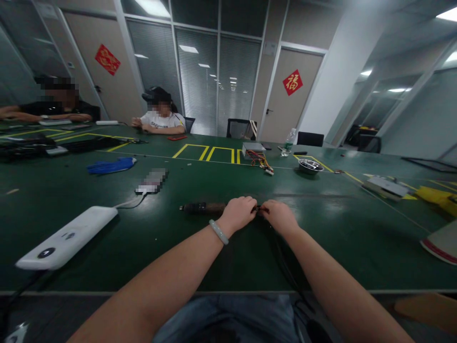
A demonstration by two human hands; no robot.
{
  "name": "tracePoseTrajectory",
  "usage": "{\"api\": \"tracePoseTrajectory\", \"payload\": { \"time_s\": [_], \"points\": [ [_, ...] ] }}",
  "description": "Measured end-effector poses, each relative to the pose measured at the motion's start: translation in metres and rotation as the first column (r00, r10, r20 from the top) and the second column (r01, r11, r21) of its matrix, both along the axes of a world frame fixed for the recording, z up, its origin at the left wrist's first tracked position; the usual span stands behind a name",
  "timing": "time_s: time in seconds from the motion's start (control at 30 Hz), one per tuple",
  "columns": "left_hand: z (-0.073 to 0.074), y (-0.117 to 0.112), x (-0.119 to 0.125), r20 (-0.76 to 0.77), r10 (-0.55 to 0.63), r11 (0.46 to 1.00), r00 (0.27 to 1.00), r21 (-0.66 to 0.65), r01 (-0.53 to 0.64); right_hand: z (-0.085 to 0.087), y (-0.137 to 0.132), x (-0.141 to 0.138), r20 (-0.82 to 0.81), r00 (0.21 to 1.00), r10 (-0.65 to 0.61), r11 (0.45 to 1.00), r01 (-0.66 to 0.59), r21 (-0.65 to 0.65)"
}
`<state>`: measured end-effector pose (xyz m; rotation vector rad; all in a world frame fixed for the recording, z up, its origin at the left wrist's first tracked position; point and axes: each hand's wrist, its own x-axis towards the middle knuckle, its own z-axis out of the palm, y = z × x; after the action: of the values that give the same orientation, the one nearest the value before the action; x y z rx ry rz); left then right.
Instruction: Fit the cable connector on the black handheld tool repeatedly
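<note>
A dark, slim electric screwdriver lies along the green table with its narrow tip pointing left. Wrapped around its rear end is my left hand, with a pale bangle at the wrist. My right hand is closed in a pinch on the black cable where it meets that end. The fingertips of both hands nearly touch, and the joint between tool and cable is mostly hidden by them. From there the cable drops over the table's front edge beside my lap.
A white power strip lies at left, wired to a phone. Beyond are a blue glove, a power supply with loose wires, a bottle and a metal bowl. Two people sit across at the far left.
</note>
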<state>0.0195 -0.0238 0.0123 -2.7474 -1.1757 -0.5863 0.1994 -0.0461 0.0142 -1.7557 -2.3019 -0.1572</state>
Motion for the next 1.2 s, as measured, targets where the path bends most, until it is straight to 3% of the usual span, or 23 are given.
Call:
{"api": "tracePoseTrajectory", "payload": {
  "time_s": [0.33, 0.67, 0.83, 1.03, 1.2],
  "points": [
    [0.002, -0.001, -0.002, -0.026, -0.016, 1.000, 1.000, 0.005, 0.016, 0.007, -0.004, -0.004, 0.228, 0.971, 0.066, 0.998, -0.068, 0.001],
    [0.001, 0.000, -0.001, -0.039, -0.005, 1.000, 0.999, -0.004, 0.005, -0.004, 0.012, 0.007, 0.179, 0.958, 0.223, 0.964, -0.244, 0.104],
    [-0.002, 0.001, 0.000, -0.010, 0.000, 1.000, 1.000, 0.009, 0.000, -0.010, 0.019, 0.009, 0.145, 0.956, 0.257, 0.964, -0.264, 0.028],
    [-0.001, 0.000, -0.001, 0.024, -0.013, 1.000, 1.000, 0.010, 0.013, -0.012, 0.026, 0.006, 0.196, 0.921, 0.337, 0.934, -0.354, 0.058],
    [0.006, -0.003, -0.010, 0.117, -0.121, 0.989, 0.986, 0.094, 0.111, -0.013, 0.042, 0.022, 0.210, 0.943, 0.258, 0.959, -0.276, 0.061]
  ]
}}
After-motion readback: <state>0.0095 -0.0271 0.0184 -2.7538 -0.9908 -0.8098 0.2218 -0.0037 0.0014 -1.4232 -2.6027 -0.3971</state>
